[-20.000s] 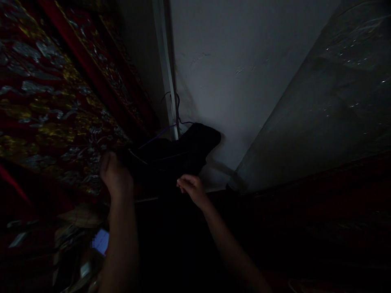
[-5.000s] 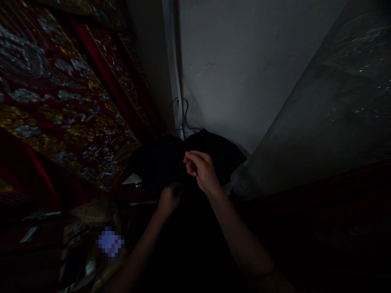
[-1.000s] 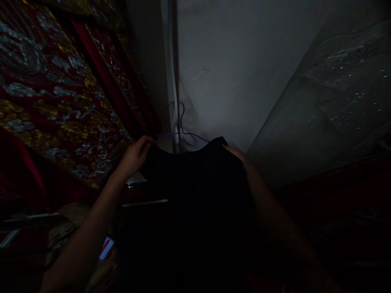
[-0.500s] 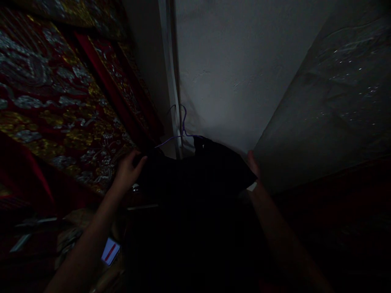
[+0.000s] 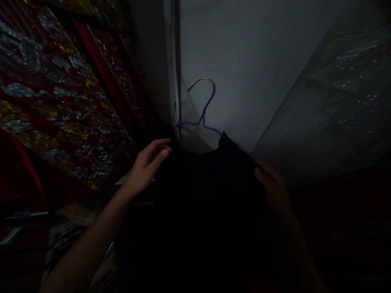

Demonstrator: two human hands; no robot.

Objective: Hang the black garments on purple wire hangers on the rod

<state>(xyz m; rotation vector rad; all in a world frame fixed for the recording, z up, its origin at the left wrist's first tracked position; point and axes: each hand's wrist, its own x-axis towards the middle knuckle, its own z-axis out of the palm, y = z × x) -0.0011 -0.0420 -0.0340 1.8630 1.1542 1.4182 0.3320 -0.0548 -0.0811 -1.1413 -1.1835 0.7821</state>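
Note:
A black shirt (image 5: 207, 191) hangs on a thin purple clothes hanger (image 5: 203, 116), its neckline dipping below the wire. The hanger's hook rises bare against the pale wall, apart from the slot in the narrow metal strip (image 5: 174, 61). At the shirt's left shoulder, my left hand (image 5: 146, 165) holds the cloth between thumb and fingers. My right hand (image 5: 273, 185) grips the fabric at the right shoulder or sleeve. Darkness hides the shirt's lower part and most of its folds.
Red cloth with gold and silver embroidery (image 5: 61, 101) covers the left side. Ahead stands a pale wall (image 5: 244, 61), with a translucent glittering sheet (image 5: 342, 106) on the right. Low on the left lie dim, cluttered items (image 5: 64, 240), partly behind my left arm.
The hanger's hook has come off the metal strip and moved up and right. My left hand has shifted right with the shirt; my right hand now grips its edge.

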